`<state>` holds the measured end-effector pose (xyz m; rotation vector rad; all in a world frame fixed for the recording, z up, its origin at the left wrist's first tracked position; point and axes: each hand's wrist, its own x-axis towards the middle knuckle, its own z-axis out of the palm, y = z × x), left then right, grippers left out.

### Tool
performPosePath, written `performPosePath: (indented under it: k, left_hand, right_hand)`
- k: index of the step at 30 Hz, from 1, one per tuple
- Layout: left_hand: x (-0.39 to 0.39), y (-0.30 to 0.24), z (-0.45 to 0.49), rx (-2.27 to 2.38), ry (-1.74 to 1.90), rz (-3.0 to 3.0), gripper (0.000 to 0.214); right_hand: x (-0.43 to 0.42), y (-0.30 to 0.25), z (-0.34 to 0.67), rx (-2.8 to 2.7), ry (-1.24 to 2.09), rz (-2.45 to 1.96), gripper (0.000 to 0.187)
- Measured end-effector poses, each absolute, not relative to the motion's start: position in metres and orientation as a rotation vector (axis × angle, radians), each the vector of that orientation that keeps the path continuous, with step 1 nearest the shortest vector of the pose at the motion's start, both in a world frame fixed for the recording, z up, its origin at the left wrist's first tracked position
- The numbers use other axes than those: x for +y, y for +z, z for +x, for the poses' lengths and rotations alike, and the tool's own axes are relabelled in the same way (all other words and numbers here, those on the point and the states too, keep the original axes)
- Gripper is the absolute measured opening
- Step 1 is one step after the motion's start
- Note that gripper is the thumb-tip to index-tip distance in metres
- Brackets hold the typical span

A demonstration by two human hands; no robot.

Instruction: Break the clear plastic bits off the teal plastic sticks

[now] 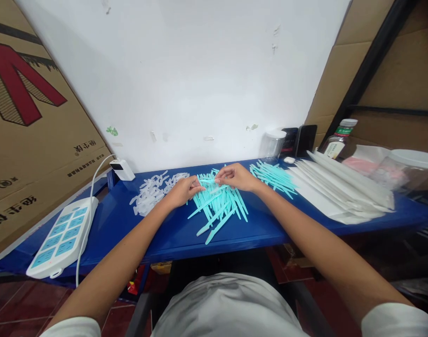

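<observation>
A heap of slim turquoise plastic sticks, shaped like eyebrow razors (219, 208), lies in the middle of the blue table. Above its back part, my right hand (235, 178) pinches one turquoise eyebrow razor (209, 180) between thumb and fingers. My left hand (185, 189) is closed in a pinch at the heap's left side, close to the right fingertips; whatever it holds is too small to make out. Just left of that hand spreads a pile of small translucent plastic caps (148, 194), partly covered by it. A second turquoise pile (273, 177) lies beyond my right forearm.
On the left stand a white power strip (64, 236) with a cable and a white charger (122, 170). To the right are stacked white envelopes (340, 187), a lidded jar (274, 145), dark phones (307, 140), a bottle (340, 138) and a clear tub (410, 164). A wall (199, 84) closes off the back.
</observation>
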<state>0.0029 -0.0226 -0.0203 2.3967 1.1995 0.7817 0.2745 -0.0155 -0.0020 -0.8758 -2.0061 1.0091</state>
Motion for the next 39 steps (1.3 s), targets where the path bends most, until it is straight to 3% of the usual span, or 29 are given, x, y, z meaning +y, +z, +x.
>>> performPosePath:
  k: [9, 21, 39]
  left_hand:
    - [-0.029, -0.019, 0.013, 1.521, 0.570, 2.789, 0.008]
    - [-0.038, -0.013, 0.022, 1.890, 0.124, 2.931, 0.024]
    - [-0.038, -0.020, 0.025, 1.913, 0.159, 2.892, 0.032]
  right_hand:
    - [-0.018, 0.001, 0.274, -2.033, 1.125, -0.972, 0.037]
    - [-0.028, 0.009, 0.272, -2.007, 1.174, -1.064, 0.029]
    - [-0.031, 0.011, 0.269, -1.978, 1.340, -1.076, 0.024]
